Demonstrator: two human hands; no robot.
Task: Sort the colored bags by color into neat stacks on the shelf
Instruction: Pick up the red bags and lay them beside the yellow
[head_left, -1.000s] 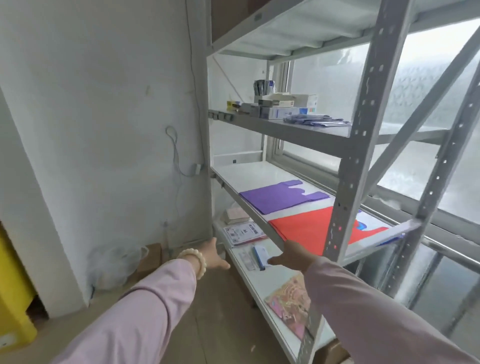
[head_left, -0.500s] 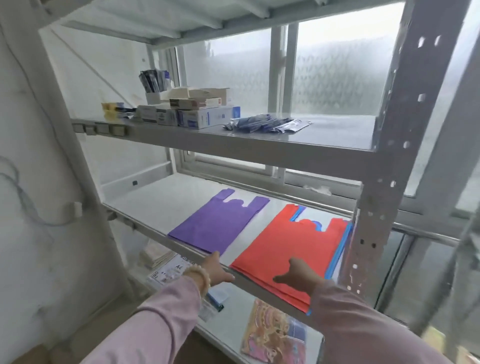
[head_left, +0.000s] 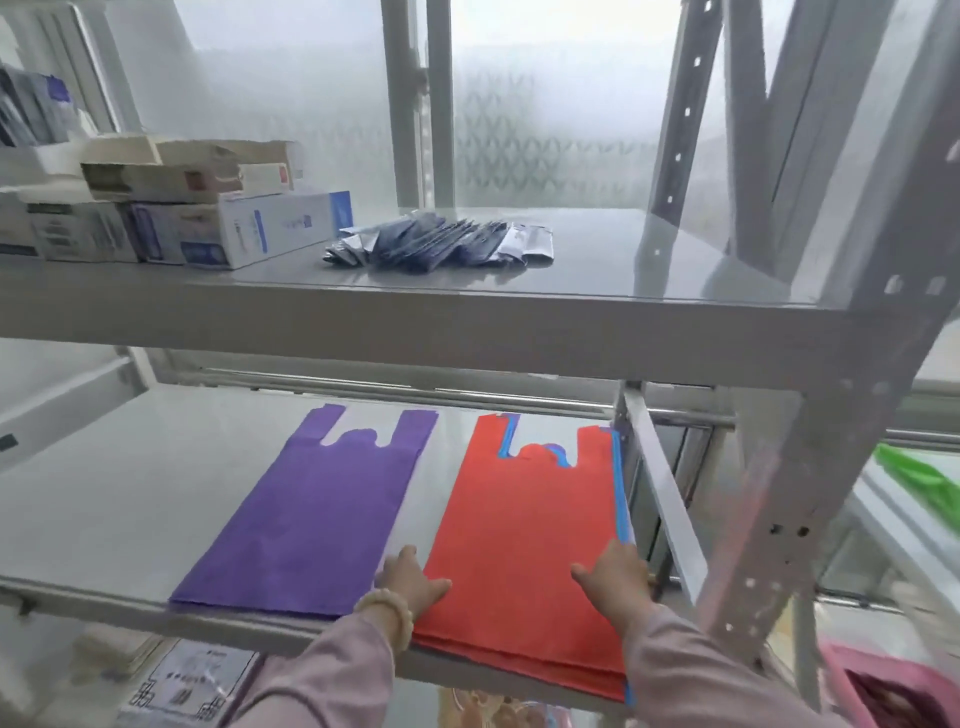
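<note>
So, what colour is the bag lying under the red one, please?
The lower bag is blue; head view.

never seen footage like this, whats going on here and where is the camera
There is no machine here: the picture comes from a camera worn on a person's head, looking down at their hands. The left hand and right hand rest on a red bag, lying over a blue bag that shows at its edge. A purple bag lies flat beside it on the shelf. Nothing is lifted. Boxes and dark packets sit on the upper shelf.
</note>
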